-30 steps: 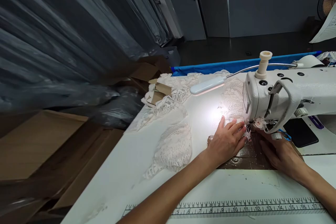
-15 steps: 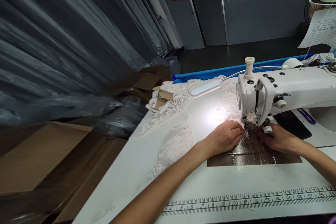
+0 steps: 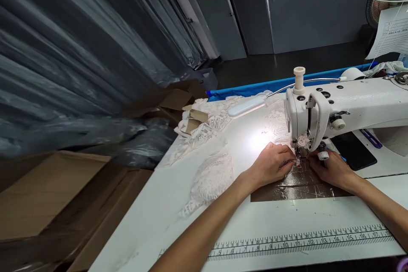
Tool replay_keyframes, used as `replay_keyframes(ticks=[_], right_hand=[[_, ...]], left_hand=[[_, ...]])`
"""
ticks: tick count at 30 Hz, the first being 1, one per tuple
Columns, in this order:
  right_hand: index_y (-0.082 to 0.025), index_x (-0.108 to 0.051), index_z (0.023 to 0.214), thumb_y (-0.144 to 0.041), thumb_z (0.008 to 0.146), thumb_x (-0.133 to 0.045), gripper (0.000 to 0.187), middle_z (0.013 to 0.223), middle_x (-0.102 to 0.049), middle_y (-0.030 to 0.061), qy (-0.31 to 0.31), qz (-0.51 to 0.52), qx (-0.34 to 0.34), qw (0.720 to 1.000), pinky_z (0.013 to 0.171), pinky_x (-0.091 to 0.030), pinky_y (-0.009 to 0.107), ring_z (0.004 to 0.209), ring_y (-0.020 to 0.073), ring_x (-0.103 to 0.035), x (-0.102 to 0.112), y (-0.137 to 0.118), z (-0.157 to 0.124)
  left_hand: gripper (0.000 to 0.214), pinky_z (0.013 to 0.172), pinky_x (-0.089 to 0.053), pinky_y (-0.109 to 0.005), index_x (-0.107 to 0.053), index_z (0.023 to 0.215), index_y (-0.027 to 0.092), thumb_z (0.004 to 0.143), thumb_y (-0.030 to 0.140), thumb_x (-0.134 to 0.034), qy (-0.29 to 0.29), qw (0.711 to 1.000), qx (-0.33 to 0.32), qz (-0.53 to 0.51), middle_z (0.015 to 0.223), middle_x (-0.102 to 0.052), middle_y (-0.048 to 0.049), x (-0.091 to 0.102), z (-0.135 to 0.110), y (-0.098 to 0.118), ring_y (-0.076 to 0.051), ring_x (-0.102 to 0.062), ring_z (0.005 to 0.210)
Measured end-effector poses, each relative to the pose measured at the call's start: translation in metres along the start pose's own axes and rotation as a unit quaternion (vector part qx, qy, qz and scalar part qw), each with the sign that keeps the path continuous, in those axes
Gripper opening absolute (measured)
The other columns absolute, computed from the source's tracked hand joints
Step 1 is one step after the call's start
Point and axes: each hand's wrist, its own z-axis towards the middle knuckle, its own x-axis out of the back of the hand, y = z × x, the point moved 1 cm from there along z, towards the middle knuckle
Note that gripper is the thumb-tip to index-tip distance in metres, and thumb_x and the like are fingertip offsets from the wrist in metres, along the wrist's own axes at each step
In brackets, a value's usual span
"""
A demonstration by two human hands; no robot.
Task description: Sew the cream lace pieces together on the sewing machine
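My left hand (image 3: 274, 162) is closed on the edge of a pale lace piece (image 3: 289, 167), just left of the needle and presser foot (image 3: 298, 153) of a white sewing machine (image 3: 360, 100). My right hand (image 3: 334, 171) is on the other side of the foot, fingers curled in and fingertips close to the needle. A bit of something blue (image 3: 343, 159) shows behind that hand; what the fingers hold is hidden. Both hands rest over a shiny brown sheet (image 3: 299, 189). Behind the left hand, pale lace cloth (image 3: 277, 121) lies under the bright lamp (image 3: 247, 107).
A lace cup (image 3: 213, 176) lies left of my forearm, with more lace and a small cardboard piece (image 3: 196, 120) beyond. A printed ruler (image 3: 287, 244) runs along the front edge. A black phone (image 3: 355, 151) and purple snips (image 3: 370, 138) lie under the machine arm. Cardboard boxes (image 3: 47, 191) stand left.
My right hand has shifted slightly left and inward at the needle, and a blue bit now shows behind it. My left hand stays at the lace. The view has moved slightly.
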Motion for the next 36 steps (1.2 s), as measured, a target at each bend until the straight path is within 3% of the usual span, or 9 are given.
replay_keyframes(ticks=[7,13,19,27,36], right_hand=[[-0.018,-0.062,0.083,-0.03,0.083,-0.051,0.017,0.074,-0.064,0.0058,0.016,0.018,0.025,0.999,0.062,-0.044,0.029,0.069,0.0208,-0.06,-0.001,0.002,-0.001],[-0.019,-0.061,0.082,-0.037,0.08,-0.044,0.025,0.069,-0.063,0.0039,0.019,0.06,0.025,0.998,0.059,-0.045,0.03,0.062,0.0198,-0.058,0.005,-0.003,0.0],[-0.019,-0.059,0.073,-0.05,0.081,-0.042,0.036,0.056,-0.056,0.0012,0.049,0.059,0.001,0.997,0.052,-0.044,0.03,0.054,0.0186,-0.054,0.006,-0.01,-0.001],[-0.021,-0.051,0.058,-0.05,0.077,-0.051,0.035,0.05,-0.054,0.0011,0.113,0.122,-0.059,0.984,0.045,-0.043,0.027,0.047,0.0171,-0.052,0.001,0.0,0.001],[-0.021,-0.055,0.059,-0.04,0.066,-0.052,0.02,0.06,-0.064,0.0058,0.038,0.113,-0.02,0.993,0.057,-0.051,0.035,0.056,0.0231,-0.059,0.029,0.002,0.02]], left_hand=[[0.021,0.071,-0.044,-0.032,-0.068,0.087,0.018,0.092,0.025,-0.049,0.032,0.999,-0.018,0.035,0.086,-0.07,-0.0025,-0.005,-0.005,0.005,-0.015,-0.064,0.077],[0.025,0.074,-0.048,-0.036,-0.062,0.102,0.007,0.094,0.023,-0.044,0.092,0.988,-0.042,0.118,0.106,-0.066,-0.0131,-0.011,-0.014,0.011,-0.021,-0.062,0.089],[0.027,0.067,-0.046,-0.034,-0.061,0.097,0.006,0.095,0.024,-0.041,0.048,0.978,-0.023,0.202,0.098,-0.065,-0.0156,-0.019,-0.015,0.017,-0.021,-0.059,0.079],[0.03,0.059,-0.04,-0.032,-0.064,0.092,0.005,0.096,0.024,-0.04,0.045,0.966,-0.022,0.253,0.091,-0.064,-0.0155,-0.02,-0.016,0.02,-0.019,-0.054,0.068],[0.029,0.061,-0.041,-0.032,-0.062,0.104,-0.001,0.094,0.018,-0.043,0.048,0.947,-0.032,0.317,0.099,-0.065,-0.0202,-0.026,-0.02,0.027,-0.019,-0.056,0.072]])
